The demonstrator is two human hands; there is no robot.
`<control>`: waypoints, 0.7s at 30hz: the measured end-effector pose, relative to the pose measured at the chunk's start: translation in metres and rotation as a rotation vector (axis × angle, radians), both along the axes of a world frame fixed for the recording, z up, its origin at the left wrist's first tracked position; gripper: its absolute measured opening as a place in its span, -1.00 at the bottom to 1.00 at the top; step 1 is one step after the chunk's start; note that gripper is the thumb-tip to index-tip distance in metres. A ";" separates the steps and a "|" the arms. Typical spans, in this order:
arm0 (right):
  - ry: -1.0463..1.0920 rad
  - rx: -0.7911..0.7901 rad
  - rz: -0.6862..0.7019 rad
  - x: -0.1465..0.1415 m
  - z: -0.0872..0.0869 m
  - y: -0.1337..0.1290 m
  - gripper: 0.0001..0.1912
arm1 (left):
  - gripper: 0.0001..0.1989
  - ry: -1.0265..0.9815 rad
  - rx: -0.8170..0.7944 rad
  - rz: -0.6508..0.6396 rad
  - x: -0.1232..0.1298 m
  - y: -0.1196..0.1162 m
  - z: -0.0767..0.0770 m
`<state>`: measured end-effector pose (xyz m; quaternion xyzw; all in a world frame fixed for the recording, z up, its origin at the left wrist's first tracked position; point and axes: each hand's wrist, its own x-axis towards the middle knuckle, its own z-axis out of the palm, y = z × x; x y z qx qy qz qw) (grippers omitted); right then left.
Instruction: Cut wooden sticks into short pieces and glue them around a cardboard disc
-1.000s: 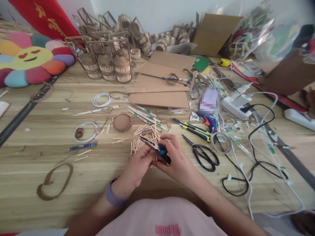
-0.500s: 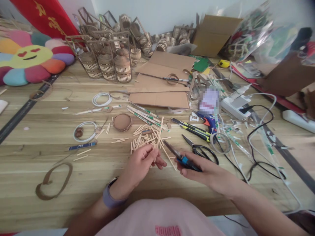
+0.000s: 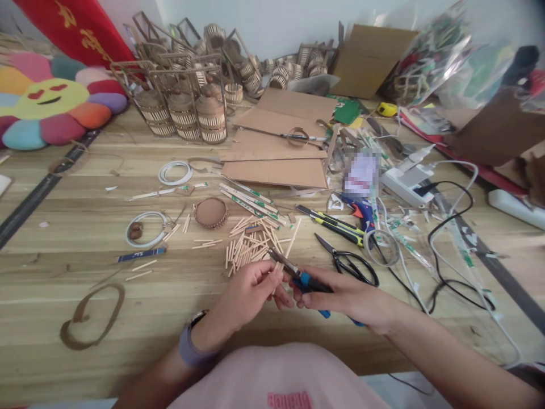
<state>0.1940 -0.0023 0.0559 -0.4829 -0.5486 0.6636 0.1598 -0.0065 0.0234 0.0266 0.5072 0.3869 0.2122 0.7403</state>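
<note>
My left hand (image 3: 251,289) pinches short pale wooden sticks (image 3: 279,266) between thumb and fingers, just in front of the stick pile (image 3: 249,247). My right hand (image 3: 340,295) is wrapped round blue-and-black handled pliers (image 3: 304,279), whose jaws reach the sticks at my left fingertips. Whether the jaws are closed on them I cannot tell. A longer stick (image 3: 293,237) slants up to the right behind the jaws. Black scissors (image 3: 347,261) and a yellow-black cutter (image 3: 332,223) lie beyond my right hand. A round woven tray (image 3: 211,212) sits behind the pile.
Cardboard sheets (image 3: 276,170) lie at the middle back, near small lidded baskets in a frame (image 3: 183,116). Cables, a tape roll (image 3: 381,248), a glue gun (image 3: 361,210) and a white power strip (image 3: 409,184) crowd the right. Wire coils (image 3: 147,229) lie left.
My right hand has moved left, bringing the pliers' jaws to the sticks in my left hand. The long stick that stood up from my left fingers no longer shows there.
</note>
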 end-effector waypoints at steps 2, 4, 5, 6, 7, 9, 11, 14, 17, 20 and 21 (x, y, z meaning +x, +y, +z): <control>0.139 -0.068 0.023 -0.003 0.001 0.003 -0.80 | -0.64 -0.024 -0.026 0.007 0.000 0.000 0.000; 0.239 -0.098 0.030 -0.006 0.002 0.005 -0.83 | -0.63 -0.037 -0.045 0.006 0.000 -0.001 -0.001; 0.263 -0.101 0.030 -0.007 0.002 0.006 -0.85 | -0.63 -0.040 -0.049 0.004 0.000 -0.001 -0.002; 0.278 -0.104 0.031 -0.008 0.003 0.006 -0.85 | -0.62 -0.042 -0.052 0.000 0.000 0.000 -0.002; 0.283 -0.107 0.032 -0.009 0.003 0.007 -0.86 | -0.61 -0.043 -0.054 -0.004 0.000 0.000 -0.002; 0.271 -0.109 0.030 -0.009 0.003 0.007 -0.85 | -0.60 -0.047 -0.061 -0.008 0.000 0.000 -0.003; 0.245 -0.107 0.029 -0.010 0.003 0.008 -0.83 | -0.58 -0.048 -0.068 -0.012 0.000 0.000 -0.003; 0.210 -0.096 0.047 -0.012 0.005 0.009 -0.82 | -0.57 -0.048 -0.063 -0.022 0.000 0.000 -0.005; 0.158 -0.034 0.077 -0.012 0.004 0.009 -0.86 | -0.57 -0.033 -0.046 -0.039 0.000 0.000 -0.007; 0.006 0.073 0.052 -0.010 -0.003 0.006 -0.90 | -0.58 -0.001 -0.021 -0.056 -0.001 0.000 -0.009; -0.057 0.106 0.037 -0.010 -0.006 0.004 -0.90 | -0.58 0.011 -0.010 -0.060 -0.002 0.000 -0.009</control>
